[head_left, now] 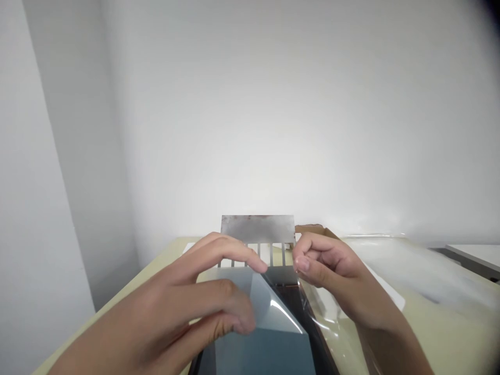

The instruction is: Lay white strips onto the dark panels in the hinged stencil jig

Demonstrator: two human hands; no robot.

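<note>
A bluish see-through film covers part of a dark flat panel. Its upper right corner is folded back into a shiny triangular flap. My left hand reaches over the film from the left, its lower fingers pinched at the flap's corner. One upper finger arches forward, its tip close to the fold. To the right, my right hand is closed in a pinch beside the panel's far edge. Clear plastic hangs below its fingertips; whether they grip it I cannot tell.
Behind the panel stands a grey metal plate with slots, close to a piece of brown cardboard. Crumpled clear plastic lies on the pale yellow table. A white-topped object sits at the far right, and a white wall rises behind.
</note>
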